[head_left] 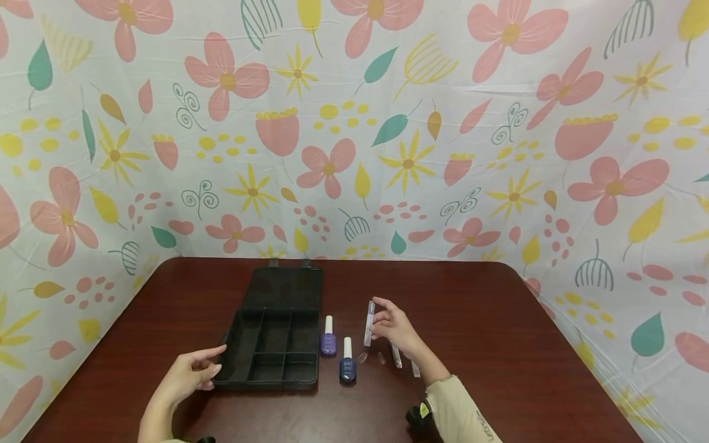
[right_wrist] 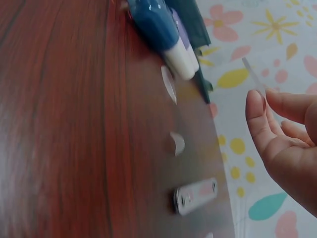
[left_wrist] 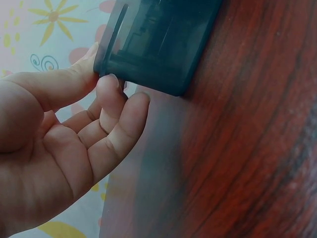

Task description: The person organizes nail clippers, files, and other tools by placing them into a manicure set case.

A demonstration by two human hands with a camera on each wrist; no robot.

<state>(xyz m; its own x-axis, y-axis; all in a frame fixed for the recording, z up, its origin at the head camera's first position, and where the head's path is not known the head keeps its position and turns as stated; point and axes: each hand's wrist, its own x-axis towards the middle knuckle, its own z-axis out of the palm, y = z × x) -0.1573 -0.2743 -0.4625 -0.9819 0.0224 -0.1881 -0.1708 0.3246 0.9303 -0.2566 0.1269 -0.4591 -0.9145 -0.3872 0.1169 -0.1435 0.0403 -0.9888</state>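
An open black compartment box (head_left: 287, 354) lies on the table with its lid folded back. My left hand (head_left: 188, 372) grips its left side, and the left wrist view shows thumb and fingertips on the wall of the box (left_wrist: 153, 64). With thumb and fingers my right hand (head_left: 392, 326) pinches a thin pale nail file (head_left: 369, 323), raised above the table. In the right wrist view the file (right_wrist: 252, 74) appears nearly edge-on. Below this hand lie two small clear nail tips, one (head_left: 362, 357) left of the other (head_left: 381, 358), and a nail clipper (head_left: 396, 355).
A purple nail polish bottle (head_left: 328, 338) stands against the right side of the box. Nearer to me is a dark blue nail polish bottle (head_left: 348, 364). A small pale piece (head_left: 415, 368) is partly hidden by the right forearm. Flowered cloth (head_left: 354, 184) hangs behind the brown table (head_left: 471, 307).
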